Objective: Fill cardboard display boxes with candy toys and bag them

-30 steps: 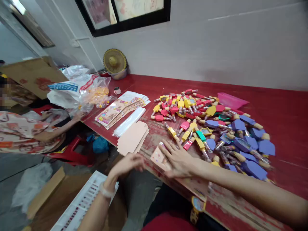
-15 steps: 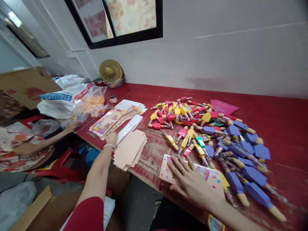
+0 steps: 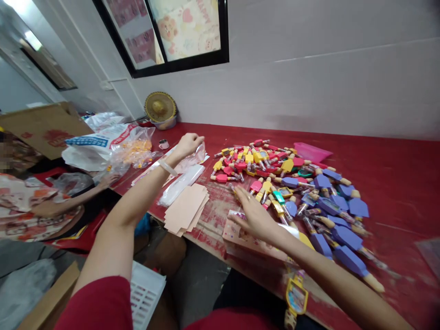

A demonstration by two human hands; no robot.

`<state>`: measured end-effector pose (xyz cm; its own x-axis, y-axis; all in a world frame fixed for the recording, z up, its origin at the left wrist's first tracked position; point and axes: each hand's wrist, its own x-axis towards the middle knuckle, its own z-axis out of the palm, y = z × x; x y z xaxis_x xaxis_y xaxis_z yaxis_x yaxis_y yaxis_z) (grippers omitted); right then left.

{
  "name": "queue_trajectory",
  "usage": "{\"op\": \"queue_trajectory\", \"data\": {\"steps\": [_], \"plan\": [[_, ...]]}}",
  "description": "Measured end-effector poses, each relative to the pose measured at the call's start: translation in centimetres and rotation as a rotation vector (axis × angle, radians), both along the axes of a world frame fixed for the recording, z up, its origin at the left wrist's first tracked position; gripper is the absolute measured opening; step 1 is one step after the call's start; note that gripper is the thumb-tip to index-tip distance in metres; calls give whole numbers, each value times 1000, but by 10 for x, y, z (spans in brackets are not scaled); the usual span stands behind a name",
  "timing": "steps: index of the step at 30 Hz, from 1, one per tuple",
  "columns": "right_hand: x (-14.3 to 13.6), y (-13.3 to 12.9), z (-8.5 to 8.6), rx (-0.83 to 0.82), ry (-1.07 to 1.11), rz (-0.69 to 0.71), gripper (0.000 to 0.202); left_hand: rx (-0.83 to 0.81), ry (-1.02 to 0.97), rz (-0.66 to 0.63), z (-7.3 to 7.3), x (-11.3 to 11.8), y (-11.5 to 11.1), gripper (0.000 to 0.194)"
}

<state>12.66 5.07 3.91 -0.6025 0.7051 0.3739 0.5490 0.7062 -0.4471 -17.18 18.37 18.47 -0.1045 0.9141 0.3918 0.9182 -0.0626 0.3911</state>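
My left hand (image 3: 188,144) is raised over the printed cards (image 3: 146,170), its fingers pinched on a thin clear plastic bag (image 3: 195,159). Below it lie a bundle of clear plastic bags (image 3: 182,184) and a stack of plain peach cards (image 3: 185,208). My right hand (image 3: 256,217), fingers stretched out, hovers above a dotted pink printed card (image 3: 252,240) at the table's front edge and partly hides it. Beyond its fingertips spreads a pile of popsicle-shaped toys (image 3: 257,158) in red, yellow and purple, with clear tubes.
A yellow-framed toy (image 3: 296,295) sits by the front edge. To the left, a co-worker's arm (image 3: 68,204) reaches toward plastic bags of orange pieces (image 3: 137,151). A straw hat (image 3: 160,110) leans at the wall. A pink plastic piece (image 3: 311,153) lies behind the toys.
My left hand has risen away from the card stack toward the wall, lifting a clear bag. My right hand has come up off the dotted card. The view has shifted slightly.
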Motion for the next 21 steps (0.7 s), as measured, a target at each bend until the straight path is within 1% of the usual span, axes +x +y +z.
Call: {"op": "queue_trajectory", "data": {"steps": [2, 4, 5, 6, 7, 8, 9, 10, 11, 12, 14, 15, 16, 18, 19, 20, 21], "plan": [[-24, 15, 12, 20, 186, -45, 93, 70, -164, -135, 21, 43, -14, 37], [-46, 26, 20, 28, 342, -93, 102, 96, -305, -225, 37, 78, -30, 33], [-54, 30, 22, 23, 412, -116, 102, 106, -350, -250, 43, 91, -38, 31], [-60, 34, 25, 8, 482, -134, 98, 120, -377, -264, 48, 101, -45, 29], [-62, 36, 28, -14, 554, -145, 86, 138, -390, -269, 51, 107, -50, 27], [-60, 38, 32, -38, 625, -147, 68, 155, -390, -267, 54, 109, -54, 26], [-55, 40, 36, -63, 693, -140, 48, 168, -384, -257, 56, 109, -57, 25], [-47, 41, 41, -88, 750, -125, 32, 180, -377, -240, 56, 106, -59, 25], [-37, 41, 46, -109, 792, -103, 24, 188, -375, -214, 57, 101, -59, 26], [-28, 39, 50, -127, 815, -83, 22, 196, -380, -183, 57, 96, -59, 27], [-12, 32, 58, -167, 788, -25, 22, 216, -418, -107, 56, 88, -58, 28], [-9, 27, 61, -176, 747, 14, 26, 222, -444, -74, 56, 87, -57, 29], [-9, 21, 62, -168, 696, 54, 37, 222, -467, -50, 55, 87, -57, 28], [-18, 13, 61, -114, 605, 98, 64, 200, -499, -40, 54, 95, -58, 28], [-25, 11, 60, -86, 588, 87, 71, 179, -511, -51, 54, 101, -59, 27], [-33, 12, 59, -67, 596, 53, 69, 158, -520, -67, 54, 107, -60, 26], [-40, 14, 58, -65, 624, 10, 59, 141, -527, -84, 54, 113, -62, 25]]}}
